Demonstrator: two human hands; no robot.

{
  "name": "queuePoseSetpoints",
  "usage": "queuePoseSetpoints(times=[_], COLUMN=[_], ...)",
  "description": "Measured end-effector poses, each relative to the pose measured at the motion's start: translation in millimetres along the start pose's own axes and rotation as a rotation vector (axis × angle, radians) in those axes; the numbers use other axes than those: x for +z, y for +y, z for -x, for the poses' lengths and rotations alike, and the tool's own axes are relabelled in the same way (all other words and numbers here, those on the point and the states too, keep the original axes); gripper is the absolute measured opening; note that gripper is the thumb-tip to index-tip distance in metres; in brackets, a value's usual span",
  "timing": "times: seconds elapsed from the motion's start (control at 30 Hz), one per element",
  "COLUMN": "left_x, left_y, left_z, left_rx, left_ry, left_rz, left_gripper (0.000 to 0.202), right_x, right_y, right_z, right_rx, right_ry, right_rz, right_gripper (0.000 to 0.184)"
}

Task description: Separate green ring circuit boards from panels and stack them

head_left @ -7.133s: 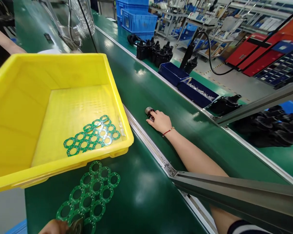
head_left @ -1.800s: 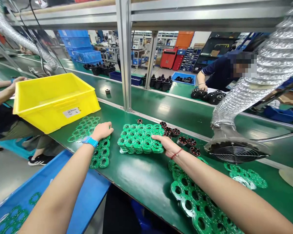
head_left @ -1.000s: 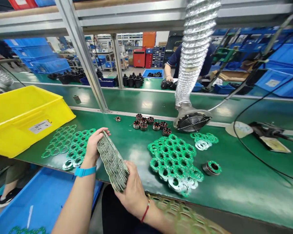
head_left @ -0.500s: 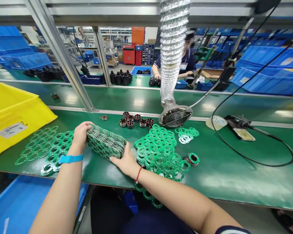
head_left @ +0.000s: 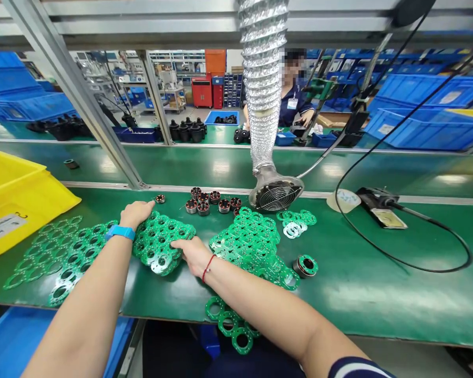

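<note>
A thick stack of green ring-patterned circuit panels [head_left: 161,244] lies flat on the green bench. My left hand [head_left: 136,212], with a blue wristband, grips the stack's far left edge. My right hand [head_left: 191,251] holds its near right edge, fingers curled against it. Another spread of green panels [head_left: 252,244] lies just right of my right hand, partly under my forearm. More panels [head_left: 59,252] lie left of my left arm.
A yellow bin [head_left: 11,205] stands at the left. Small wound stators [head_left: 211,199] sit behind the panels beside a fan-mouthed extraction hose [head_left: 275,195]. A soldering iron stand [head_left: 380,206] with cable is at right. A person works across the conveyor [head_left: 220,167].
The stack, held on edge between both hands a second ago, has been tipped over and laid flat on the bench. Both hands stay on its edges.
</note>
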State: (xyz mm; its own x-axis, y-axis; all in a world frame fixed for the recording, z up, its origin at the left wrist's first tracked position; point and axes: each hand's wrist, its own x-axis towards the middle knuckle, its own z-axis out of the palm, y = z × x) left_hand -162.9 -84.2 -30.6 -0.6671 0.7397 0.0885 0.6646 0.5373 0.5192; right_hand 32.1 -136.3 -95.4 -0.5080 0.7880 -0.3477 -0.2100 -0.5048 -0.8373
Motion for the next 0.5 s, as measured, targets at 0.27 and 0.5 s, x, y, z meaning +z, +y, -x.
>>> queuePoseSetpoints(times=[0.27,0.5], left_x=[-13.4,64.8], left_y=[-0.8,-23.0], left_z=[195.4,307.4], left_rx=[0.419,0.034], left_ry=[0.003,-0.518], left_rz=[0.313,0.614], left_gripper=[0.037,0.063], right_x=[2.2,12.9], right_y=[-11.0,-19.5], right_z=[0.7,-7.1], right_rx=[0.176,0.156], right_ry=[0.021,0.062], right_rz=[-0.085,0.135], right_gripper=[0.018,0.021])
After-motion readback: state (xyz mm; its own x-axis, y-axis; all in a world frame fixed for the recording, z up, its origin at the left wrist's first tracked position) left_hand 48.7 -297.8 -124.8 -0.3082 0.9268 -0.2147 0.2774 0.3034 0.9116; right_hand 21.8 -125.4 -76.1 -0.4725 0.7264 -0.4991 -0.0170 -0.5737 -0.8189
